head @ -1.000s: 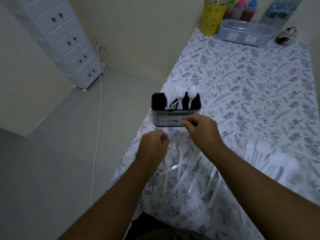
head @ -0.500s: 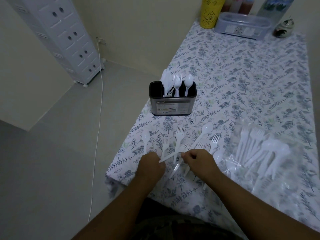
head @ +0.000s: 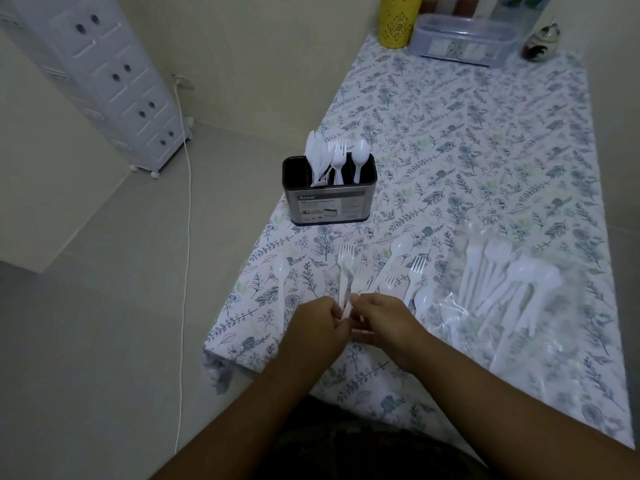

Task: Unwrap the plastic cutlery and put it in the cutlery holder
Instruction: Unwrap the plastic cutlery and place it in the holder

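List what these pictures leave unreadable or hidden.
Head view only:
- Wrapped fork: handle end hidden between left hand and right hand.
- Cutlery holder: label print too small.
- Bagged cutlery: blurred by clear plastic; count unclear.
- Yellow cup: top cut off.

At frame centre we see the left hand (head: 317,327) and right hand (head: 388,323) pinching a wrapped fork (head: 346,268). The cutlery holder (head: 329,202) stands above them on the tabletop (head: 485,150).

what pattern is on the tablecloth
White tablecloth printed with blue-grey and green leaves and flowers, seen in the head view.
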The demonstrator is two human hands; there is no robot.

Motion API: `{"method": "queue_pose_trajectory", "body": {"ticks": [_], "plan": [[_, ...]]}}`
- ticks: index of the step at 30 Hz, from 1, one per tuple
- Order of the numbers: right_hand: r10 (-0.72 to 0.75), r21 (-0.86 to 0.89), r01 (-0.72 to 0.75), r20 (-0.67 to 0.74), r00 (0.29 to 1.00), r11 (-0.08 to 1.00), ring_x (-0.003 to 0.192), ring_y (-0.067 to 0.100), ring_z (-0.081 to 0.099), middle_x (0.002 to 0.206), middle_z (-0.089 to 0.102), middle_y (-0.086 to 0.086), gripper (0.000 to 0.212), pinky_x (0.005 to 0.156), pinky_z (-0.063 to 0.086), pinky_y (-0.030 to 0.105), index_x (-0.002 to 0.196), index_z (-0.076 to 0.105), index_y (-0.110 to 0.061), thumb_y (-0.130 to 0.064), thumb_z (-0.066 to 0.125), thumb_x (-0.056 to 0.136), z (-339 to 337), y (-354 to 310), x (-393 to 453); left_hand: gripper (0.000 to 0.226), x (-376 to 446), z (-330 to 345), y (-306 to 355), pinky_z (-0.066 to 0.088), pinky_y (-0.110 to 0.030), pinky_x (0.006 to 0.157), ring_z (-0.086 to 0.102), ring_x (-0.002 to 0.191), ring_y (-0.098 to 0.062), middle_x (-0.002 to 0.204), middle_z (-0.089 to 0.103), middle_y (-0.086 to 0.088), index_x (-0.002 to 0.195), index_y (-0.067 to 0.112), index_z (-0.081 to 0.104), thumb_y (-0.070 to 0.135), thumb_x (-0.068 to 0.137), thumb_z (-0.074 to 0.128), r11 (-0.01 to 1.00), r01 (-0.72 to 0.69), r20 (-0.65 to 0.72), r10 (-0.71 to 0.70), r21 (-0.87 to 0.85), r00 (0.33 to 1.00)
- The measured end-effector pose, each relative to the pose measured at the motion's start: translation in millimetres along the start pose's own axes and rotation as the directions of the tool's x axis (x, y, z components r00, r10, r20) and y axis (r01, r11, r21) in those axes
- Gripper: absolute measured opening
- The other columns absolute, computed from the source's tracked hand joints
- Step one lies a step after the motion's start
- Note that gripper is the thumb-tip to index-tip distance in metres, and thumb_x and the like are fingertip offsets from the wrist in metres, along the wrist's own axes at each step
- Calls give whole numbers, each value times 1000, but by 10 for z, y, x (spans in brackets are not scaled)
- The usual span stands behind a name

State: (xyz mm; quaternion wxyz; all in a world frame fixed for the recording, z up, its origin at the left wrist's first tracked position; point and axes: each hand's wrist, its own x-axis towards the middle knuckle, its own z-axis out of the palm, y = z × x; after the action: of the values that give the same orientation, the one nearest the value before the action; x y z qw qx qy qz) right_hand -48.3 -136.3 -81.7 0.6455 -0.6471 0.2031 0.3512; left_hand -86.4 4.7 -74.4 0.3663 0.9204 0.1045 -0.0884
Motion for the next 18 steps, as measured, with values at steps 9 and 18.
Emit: {"method": "queue_pose_trajectory", "body": {"ticks": [9, 18], "plan": [[-233, -267, 174, -206, 951, 948, 71, 19, 62, 80, 70, 15, 39, 67, 50, 32, 80, 65, 1, -34, 60, 99, -7, -79, -140, 18, 26, 108, 88, 42, -13, 56, 56, 59, 2, 64, 59, 12, 85, 20, 66, 37, 86, 72, 996, -74, 83, 77, -45, 994], [59, 193, -24, -180, 982, 981, 58, 18, 44, 71, 51, 9, 24, 53, 40, 31, 111, 64, 0, -15, 46, 105, -274, 52, -96, 16, 457, 346, -24, 49, -30, 73, 55, 86, -18, 96, 54, -2, 100, 13, 55, 25, 93, 64, 986, -40, -22, 44, 163, 999]]}}
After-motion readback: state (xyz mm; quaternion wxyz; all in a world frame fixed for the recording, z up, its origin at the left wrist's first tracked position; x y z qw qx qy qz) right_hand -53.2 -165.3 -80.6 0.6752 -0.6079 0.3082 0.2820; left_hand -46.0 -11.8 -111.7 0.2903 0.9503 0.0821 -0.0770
